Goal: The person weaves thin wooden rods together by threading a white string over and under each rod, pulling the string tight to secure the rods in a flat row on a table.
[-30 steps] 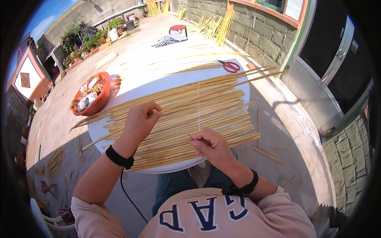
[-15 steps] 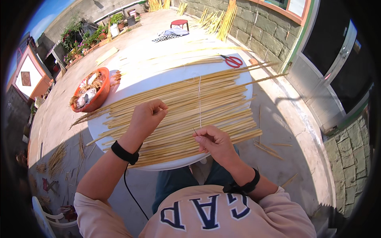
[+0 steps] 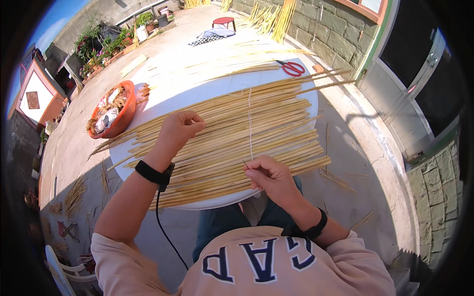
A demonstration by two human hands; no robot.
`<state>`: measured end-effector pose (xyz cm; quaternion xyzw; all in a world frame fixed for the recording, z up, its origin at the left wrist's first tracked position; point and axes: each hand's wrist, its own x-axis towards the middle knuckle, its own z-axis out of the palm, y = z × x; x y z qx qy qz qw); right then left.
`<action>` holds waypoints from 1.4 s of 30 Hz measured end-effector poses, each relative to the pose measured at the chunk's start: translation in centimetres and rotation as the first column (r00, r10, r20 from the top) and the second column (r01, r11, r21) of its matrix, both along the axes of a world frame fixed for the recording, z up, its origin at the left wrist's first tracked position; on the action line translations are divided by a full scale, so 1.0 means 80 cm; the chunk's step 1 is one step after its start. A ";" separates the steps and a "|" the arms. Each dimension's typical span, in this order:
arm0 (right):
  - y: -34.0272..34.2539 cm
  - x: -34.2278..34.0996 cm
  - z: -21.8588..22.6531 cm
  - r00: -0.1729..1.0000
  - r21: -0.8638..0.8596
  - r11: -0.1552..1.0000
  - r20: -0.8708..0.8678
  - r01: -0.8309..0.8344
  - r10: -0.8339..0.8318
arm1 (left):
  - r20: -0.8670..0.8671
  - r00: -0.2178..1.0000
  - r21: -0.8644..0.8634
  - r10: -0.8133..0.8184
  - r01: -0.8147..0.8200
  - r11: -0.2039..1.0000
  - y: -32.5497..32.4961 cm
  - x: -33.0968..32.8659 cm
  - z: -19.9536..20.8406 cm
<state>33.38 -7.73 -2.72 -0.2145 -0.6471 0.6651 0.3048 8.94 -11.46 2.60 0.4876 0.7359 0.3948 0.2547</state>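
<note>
Here we are over the pale stalks (image 3: 217,140), side by side across the white surface (image 3: 182,96), ends poking past its right edge, the closest lying along its near edge. Down across them, right of centre, runs a white thread (image 3: 250,123), reaching to the right hand (image 3: 269,178), which pinches a thin dark needle (image 3: 244,163), point out. Whether the thread passes through its eye, we can't tell. The left hand (image 3: 180,130) hangs above the stalks, thumb and finger drawn close; whether anything sits between them, we can't make out.

So where's our danger? That bare point could prick a finger if the hands meet carelessly. The stalks look loose, so a hard tug on the thread could drag them askew, and a bump at the near edge could roll the closest ones off. And we watch the black cable (image 3: 162,222) trailing from the left wristband (image 3: 154,172): it could catch stalk ends. Out by the far right edge lie red-handled scissors (image 3: 293,68), well apart from both hands; past the left edge, an orange basin (image 3: 127,116).
</note>
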 end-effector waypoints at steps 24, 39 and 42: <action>-0.021 -0.012 -0.019 0.984 0.086 0.984 0.100 -0.157 0.148 | 0.025 0.998 -0.136 -0.053 0.056 0.989 -0.029 0.015 -0.049; -0.022 -0.008 -0.013 0.987 -0.003 0.995 0.129 -0.099 0.099 | -0.128 0.991 -0.080 -0.034 0.024 0.997 -0.020 0.021 -0.054; -0.022 -0.007 -0.013 0.988 -0.009 0.996 0.126 -0.093 0.093 | -0.173 0.984 -0.063 -0.036 0.025 0.998 -0.017 0.023 -0.053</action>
